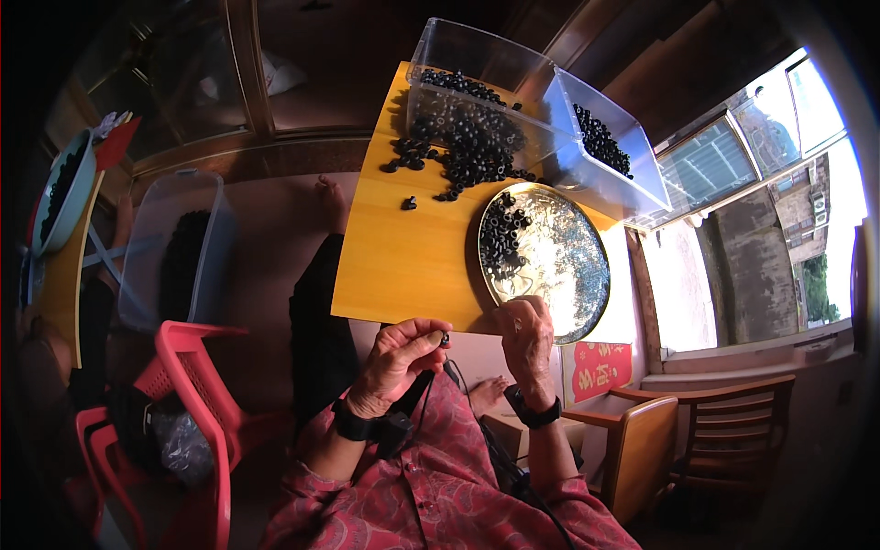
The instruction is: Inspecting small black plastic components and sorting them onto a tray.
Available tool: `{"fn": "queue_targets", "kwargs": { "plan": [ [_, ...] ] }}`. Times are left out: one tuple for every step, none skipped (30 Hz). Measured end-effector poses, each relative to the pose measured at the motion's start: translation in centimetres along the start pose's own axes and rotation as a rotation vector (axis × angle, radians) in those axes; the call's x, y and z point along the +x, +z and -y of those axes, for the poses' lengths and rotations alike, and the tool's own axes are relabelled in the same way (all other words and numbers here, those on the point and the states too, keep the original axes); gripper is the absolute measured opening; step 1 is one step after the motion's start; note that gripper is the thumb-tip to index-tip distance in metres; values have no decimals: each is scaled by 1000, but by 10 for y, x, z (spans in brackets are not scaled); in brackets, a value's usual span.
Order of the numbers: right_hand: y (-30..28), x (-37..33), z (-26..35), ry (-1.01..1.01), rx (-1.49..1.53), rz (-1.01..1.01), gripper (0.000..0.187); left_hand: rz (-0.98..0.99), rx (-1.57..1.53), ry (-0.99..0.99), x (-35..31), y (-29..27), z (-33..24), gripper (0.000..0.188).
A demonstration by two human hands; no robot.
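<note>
My left hand is in front of the yellow table's near edge, with a small black ring-shaped part pinched between thumb and fingertips. My right hand is at the near rim of a round shiny metal tray, its fingers curled closed. What they hold, if anything, is hidden. Black ring-shaped pieces lie in the left part of the tray. A larger heap of similar pieces spreads over the table behind it, and a small black part sits apart to the left.
A clear plastic bin stands at the table's far side; its bluish right section holds more black pieces. Left are a translucent tub, a red plastic chair and a pale blue basin. Wooden chairs stand right.
</note>
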State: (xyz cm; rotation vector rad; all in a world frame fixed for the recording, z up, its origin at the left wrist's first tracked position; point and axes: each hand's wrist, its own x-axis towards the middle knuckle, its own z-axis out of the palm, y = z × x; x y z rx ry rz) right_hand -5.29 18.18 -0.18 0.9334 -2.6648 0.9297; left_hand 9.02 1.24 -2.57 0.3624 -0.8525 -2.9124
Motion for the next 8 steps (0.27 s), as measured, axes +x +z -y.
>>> {"fn": "queue_targets", "kwargs": {
  "plan": [
    [-2, 0, 2, 1, 0, 1, 7, -1, -6, 2, 0, 0, 0, 21],
    [-4, 0, 4, 4, -24, 14, 7, -2, -7, 1, 0, -1, 0, 21],
    [-5, 0, 5, 6, -48, 26, 8, 2, -4, 1, 0, -1, 0, 21],
    [-7, -1, 5, 7, -49, 27, 8, 6, -1, 1, 0, -2, 0, 21],
    [-8, -1, 5, 30, -63, 60, 8, 7, -2, -1, 0, -2, 0, 21],
    [-9, -1, 5, 53, -78, 93, 9, 5, -2, -6, 0, -2, 0, 21],
    [-9, -2, 4, 41, -71, 94, 11, 2, -3, -10, 0, -3, 0, 21],
    [-9, -2, 3, 30, -64, 94, 12, 4, -3, -12, 0, -2, 0, 21]
  ]
}}
